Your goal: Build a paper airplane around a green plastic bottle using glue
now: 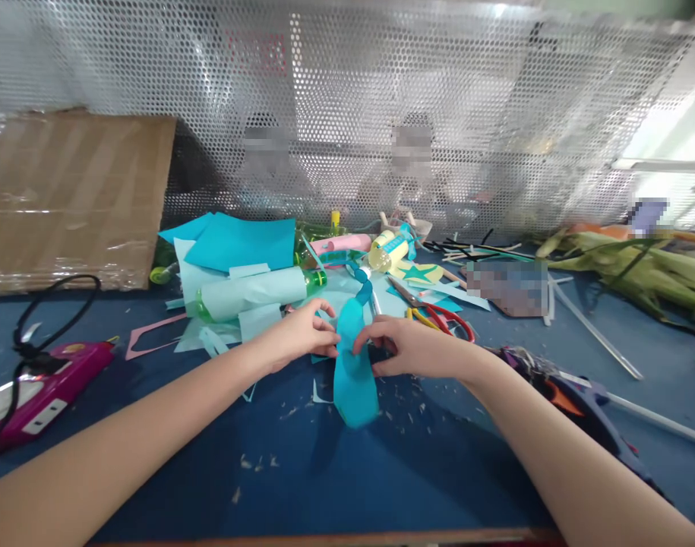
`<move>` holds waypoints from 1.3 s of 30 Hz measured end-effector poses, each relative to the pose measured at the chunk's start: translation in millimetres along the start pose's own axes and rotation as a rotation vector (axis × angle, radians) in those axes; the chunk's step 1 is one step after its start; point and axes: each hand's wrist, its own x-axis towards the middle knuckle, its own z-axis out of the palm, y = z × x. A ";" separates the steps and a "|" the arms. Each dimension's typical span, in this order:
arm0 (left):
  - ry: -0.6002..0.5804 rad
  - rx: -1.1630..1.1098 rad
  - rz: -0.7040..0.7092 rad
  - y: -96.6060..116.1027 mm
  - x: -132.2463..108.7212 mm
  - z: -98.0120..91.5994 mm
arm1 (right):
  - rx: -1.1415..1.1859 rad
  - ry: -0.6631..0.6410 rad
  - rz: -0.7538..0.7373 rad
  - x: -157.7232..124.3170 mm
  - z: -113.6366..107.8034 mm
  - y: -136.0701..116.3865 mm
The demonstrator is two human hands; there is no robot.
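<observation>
A bottle wrapped in teal paper [354, 372] lies on the blue table [324, 471] with its neck pointing away from me. My left hand [301, 334] pinches its left side near the neck, fingers closed on the paper. My right hand [407, 348] grips the right side the same way. Small paper scraps lie around the bottle.
Behind lie teal and pale paper sheets [238, 247], a green bottle wrapped in pale paper [256, 295], scissors with red and yellow handles [438, 315] and a pink bottle [341, 245]. A magenta glue gun [39, 391] sits left, another glue gun [563, 391] right. Cardboard [67, 197] and corn husks [637, 266] flank the mesh wall.
</observation>
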 end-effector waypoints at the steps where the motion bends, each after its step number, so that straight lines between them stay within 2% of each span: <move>1: 0.022 0.080 0.060 -2.1 -1.6 -0.6 | 0.011 0.012 0.000 1.5 1.8 0.4; 4: 0.122 0.445 0.313 -5.8 -8.7 -4.4 | 0.052 0.047 0.002 5.3 6.5 4.0; 6: 0.082 0.645 0.424 -6.1 -13.8 -8.5 | 0.059 0.061 0.020 6.9 8.5 7.2; 8: -0.023 0.725 0.443 -5.6 -17.0 -12.7 | 0.057 0.066 0.058 7.8 9.7 9.0; 10: -0.090 0.734 0.439 -5.3 -17.2 -15.8 | 0.063 0.077 0.086 8.5 10.2 8.5; 13: -0.090 0.723 0.448 -6.8 -13.0 -16.6 | 0.048 0.104 0.125 9.3 10.3 4.8; 23: 0.108 0.665 0.425 -17.5 -4.6 -0.9 | -0.001 0.184 0.295 11.8 13.9 -5.4; 29: 0.180 0.715 0.443 -16.5 -6.9 1.9 | -0.015 0.233 0.219 15.2 18.8 -1.0; 39: 0.123 0.718 0.467 -18.3 -8.5 -0.2 | 0.078 0.162 0.191 12.3 12.8 1.2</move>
